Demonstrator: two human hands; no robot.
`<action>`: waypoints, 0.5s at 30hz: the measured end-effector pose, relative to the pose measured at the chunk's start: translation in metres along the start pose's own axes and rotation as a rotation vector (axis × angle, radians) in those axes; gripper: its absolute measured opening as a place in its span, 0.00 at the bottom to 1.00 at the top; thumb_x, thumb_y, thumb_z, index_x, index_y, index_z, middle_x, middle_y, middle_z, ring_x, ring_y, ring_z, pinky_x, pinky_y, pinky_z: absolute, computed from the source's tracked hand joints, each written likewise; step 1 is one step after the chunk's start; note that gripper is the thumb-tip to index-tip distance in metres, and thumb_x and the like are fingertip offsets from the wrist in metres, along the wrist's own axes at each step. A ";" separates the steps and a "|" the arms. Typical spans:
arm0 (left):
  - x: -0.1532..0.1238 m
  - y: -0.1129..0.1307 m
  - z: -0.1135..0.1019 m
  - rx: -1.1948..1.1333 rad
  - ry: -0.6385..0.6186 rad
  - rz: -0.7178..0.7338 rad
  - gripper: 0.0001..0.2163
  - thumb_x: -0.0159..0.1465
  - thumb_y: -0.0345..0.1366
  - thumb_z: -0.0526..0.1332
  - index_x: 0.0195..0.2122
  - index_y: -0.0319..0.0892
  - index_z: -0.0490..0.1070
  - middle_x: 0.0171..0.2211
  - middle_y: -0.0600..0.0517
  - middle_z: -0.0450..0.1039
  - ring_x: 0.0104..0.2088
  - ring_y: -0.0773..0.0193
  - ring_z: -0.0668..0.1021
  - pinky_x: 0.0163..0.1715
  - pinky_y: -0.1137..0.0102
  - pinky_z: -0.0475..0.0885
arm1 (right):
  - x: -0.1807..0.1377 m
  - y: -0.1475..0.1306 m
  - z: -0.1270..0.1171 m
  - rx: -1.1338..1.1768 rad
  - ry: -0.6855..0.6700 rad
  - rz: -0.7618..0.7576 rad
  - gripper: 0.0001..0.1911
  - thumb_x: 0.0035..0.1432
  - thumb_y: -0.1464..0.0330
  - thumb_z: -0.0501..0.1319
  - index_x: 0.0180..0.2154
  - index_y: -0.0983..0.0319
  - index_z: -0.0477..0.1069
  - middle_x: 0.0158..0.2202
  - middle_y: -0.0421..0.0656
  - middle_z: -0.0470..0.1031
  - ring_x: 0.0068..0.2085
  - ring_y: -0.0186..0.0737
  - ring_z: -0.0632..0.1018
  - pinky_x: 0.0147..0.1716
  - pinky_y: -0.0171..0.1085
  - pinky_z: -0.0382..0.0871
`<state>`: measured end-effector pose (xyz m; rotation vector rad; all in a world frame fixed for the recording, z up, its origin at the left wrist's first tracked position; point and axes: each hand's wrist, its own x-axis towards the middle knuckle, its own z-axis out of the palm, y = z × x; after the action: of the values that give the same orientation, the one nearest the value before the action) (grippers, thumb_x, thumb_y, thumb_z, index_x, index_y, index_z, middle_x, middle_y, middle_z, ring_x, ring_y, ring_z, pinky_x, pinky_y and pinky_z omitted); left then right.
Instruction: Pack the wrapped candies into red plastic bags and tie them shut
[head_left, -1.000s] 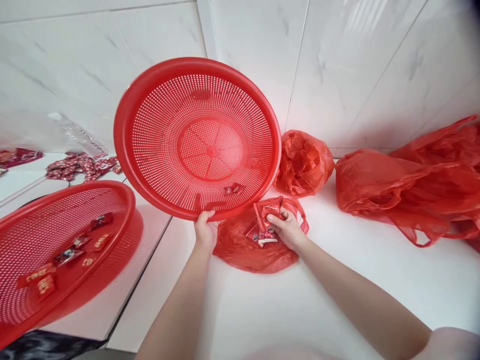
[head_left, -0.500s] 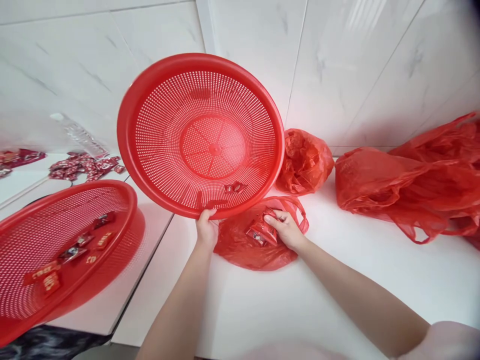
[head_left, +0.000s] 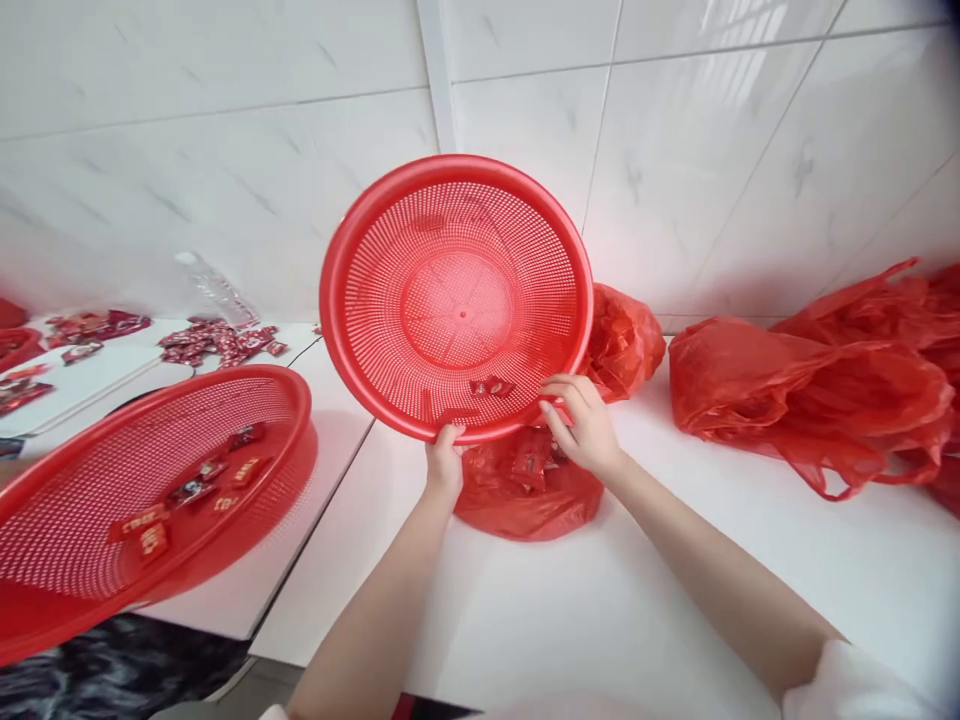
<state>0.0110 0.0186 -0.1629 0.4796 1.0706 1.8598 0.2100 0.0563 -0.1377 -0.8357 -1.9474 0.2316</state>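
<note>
My left hand [head_left: 445, 466] grips the lower rim of a round red plastic colander [head_left: 337, 300], thumb over the edge. The colander is tilted up, its perforated inside facing me. A few small red wrapped candies [head_left: 492, 386] lie low inside it. My right hand [head_left: 583, 424] is at the lower right rim, fingers and thumb apart, just right of those candies; nothing shows between them. Below the colander, an open red plastic bag [head_left: 525, 508] rests on the white table, with red packets [head_left: 531, 458] in its mouth, partly covered by the colander and right hand.
A second red colander [head_left: 292, 400] with several wrapped candies stands at left. Behind it are a candy pile [head_left: 217, 342] and a clear bottle [head_left: 217, 290]. A bunched red bag [head_left: 626, 340] and larger red bags [head_left: 810, 390] lie along the tiled wall [head_left: 675, 160].
My right hand has let go of the red packet in the bag and moved up to the colander's rim. The colander sits lower and further right in view; the view has shifted too.
</note>
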 end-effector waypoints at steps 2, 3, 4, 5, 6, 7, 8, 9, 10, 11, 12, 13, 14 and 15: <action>-0.005 -0.002 0.002 -0.009 -0.024 0.002 0.10 0.44 0.33 0.64 0.30 0.40 0.73 0.30 0.52 0.76 0.37 0.56 0.78 0.39 0.65 0.72 | 0.017 -0.007 0.005 -0.042 -0.123 -0.058 0.19 0.64 0.61 0.53 0.54 0.59 0.67 0.56 0.51 0.68 0.57 0.50 0.68 0.56 0.52 0.62; -0.007 -0.003 0.003 -0.015 -0.029 0.009 0.10 0.45 0.33 0.64 0.30 0.40 0.73 0.31 0.52 0.76 0.38 0.56 0.78 0.40 0.64 0.72 | 0.023 -0.010 0.010 -0.065 -0.181 -0.064 0.22 0.64 0.59 0.54 0.57 0.59 0.65 0.60 0.51 0.65 0.59 0.52 0.66 0.57 0.54 0.60; -0.008 -0.003 0.004 -0.019 -0.026 0.019 0.10 0.45 0.34 0.65 0.30 0.41 0.73 0.31 0.52 0.76 0.39 0.55 0.78 0.40 0.64 0.71 | 0.028 -0.012 0.016 -0.086 -0.237 -0.064 0.25 0.63 0.57 0.54 0.58 0.59 0.63 0.63 0.51 0.62 0.61 0.54 0.64 0.58 0.56 0.58; -0.008 -0.004 0.004 -0.019 -0.021 0.036 0.11 0.44 0.33 0.65 0.31 0.41 0.74 0.32 0.52 0.76 0.40 0.55 0.78 0.41 0.65 0.71 | 0.031 -0.013 0.024 -0.098 -0.288 -0.063 0.26 0.63 0.55 0.55 0.59 0.59 0.63 0.64 0.52 0.60 0.62 0.56 0.62 0.58 0.59 0.56; -0.008 -0.003 0.004 -0.014 -0.018 0.052 0.11 0.44 0.33 0.65 0.31 0.41 0.74 0.31 0.52 0.77 0.41 0.55 0.78 0.42 0.65 0.71 | 0.033 -0.013 0.030 -0.094 -0.337 -0.067 0.27 0.62 0.55 0.56 0.58 0.60 0.64 0.64 0.52 0.60 0.63 0.58 0.62 0.58 0.60 0.54; -0.008 -0.003 0.004 -0.010 -0.018 0.065 0.11 0.44 0.32 0.66 0.31 0.42 0.74 0.31 0.53 0.76 0.41 0.55 0.78 0.42 0.65 0.71 | 0.033 -0.013 0.036 -0.074 -0.381 -0.077 0.26 0.62 0.55 0.56 0.57 0.60 0.66 0.62 0.53 0.62 0.62 0.58 0.63 0.58 0.60 0.54; -0.007 -0.001 0.004 -0.009 -0.017 0.074 0.11 0.44 0.32 0.66 0.31 0.42 0.74 0.31 0.53 0.76 0.41 0.55 0.78 0.43 0.65 0.71 | 0.033 -0.012 0.040 -0.047 -0.418 -0.095 0.23 0.63 0.57 0.55 0.56 0.61 0.68 0.60 0.53 0.66 0.60 0.56 0.66 0.58 0.58 0.57; -0.006 0.000 0.004 -0.011 -0.021 0.079 0.11 0.44 0.32 0.66 0.31 0.41 0.74 0.31 0.53 0.76 0.41 0.55 0.78 0.43 0.64 0.71 | 0.032 -0.011 0.041 -0.006 -0.447 -0.114 0.20 0.64 0.60 0.55 0.54 0.61 0.70 0.56 0.52 0.70 0.57 0.52 0.70 0.57 0.53 0.60; -0.006 0.001 0.004 -0.016 -0.026 0.080 0.11 0.45 0.32 0.65 0.31 0.41 0.73 0.31 0.52 0.76 0.41 0.55 0.78 0.43 0.64 0.71 | 0.032 -0.010 0.041 0.042 -0.466 -0.132 0.17 0.65 0.62 0.54 0.52 0.61 0.71 0.52 0.51 0.73 0.54 0.48 0.73 0.55 0.48 0.64; -0.005 0.002 0.003 -0.022 -0.031 0.075 0.10 0.45 0.33 0.65 0.31 0.41 0.73 0.31 0.52 0.77 0.40 0.55 0.78 0.43 0.63 0.71 | 0.031 -0.009 0.039 0.089 -0.480 -0.148 0.15 0.65 0.64 0.55 0.49 0.61 0.73 0.48 0.50 0.76 0.50 0.45 0.75 0.52 0.44 0.67; -0.005 0.003 0.004 -0.026 -0.037 0.062 0.09 0.46 0.33 0.64 0.30 0.40 0.73 0.31 0.52 0.77 0.40 0.55 0.78 0.43 0.63 0.71 | 0.031 -0.008 0.036 0.129 -0.489 -0.156 0.13 0.64 0.66 0.56 0.46 0.60 0.74 0.44 0.48 0.78 0.46 0.42 0.77 0.49 0.40 0.69; -0.005 0.003 0.004 -0.030 -0.044 0.048 0.09 0.46 0.33 0.64 0.30 0.40 0.73 0.31 0.51 0.76 0.40 0.55 0.78 0.43 0.62 0.71 | 0.031 -0.007 0.033 0.159 -0.486 -0.152 0.11 0.64 0.67 0.56 0.44 0.60 0.75 0.42 0.47 0.78 0.44 0.40 0.78 0.47 0.38 0.70; -0.005 0.002 0.004 -0.032 -0.053 0.032 0.09 0.46 0.33 0.64 0.30 0.40 0.73 0.30 0.51 0.76 0.40 0.55 0.78 0.43 0.62 0.71 | 0.031 -0.006 0.030 0.178 -0.470 -0.135 0.11 0.64 0.68 0.56 0.43 0.61 0.75 0.40 0.46 0.79 0.42 0.39 0.78 0.45 0.37 0.70; -0.005 0.002 0.004 -0.031 -0.059 0.016 0.09 0.46 0.33 0.64 0.30 0.39 0.73 0.30 0.51 0.76 0.40 0.54 0.78 0.43 0.62 0.71 | 0.031 -0.004 0.027 0.188 -0.439 -0.101 0.12 0.65 0.67 0.55 0.43 0.62 0.75 0.39 0.47 0.79 0.40 0.38 0.78 0.43 0.37 0.71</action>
<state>0.0156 0.0158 -0.1589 0.5233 0.9995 1.8622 0.1763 0.0778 -0.1275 -0.5938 -2.3229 0.5671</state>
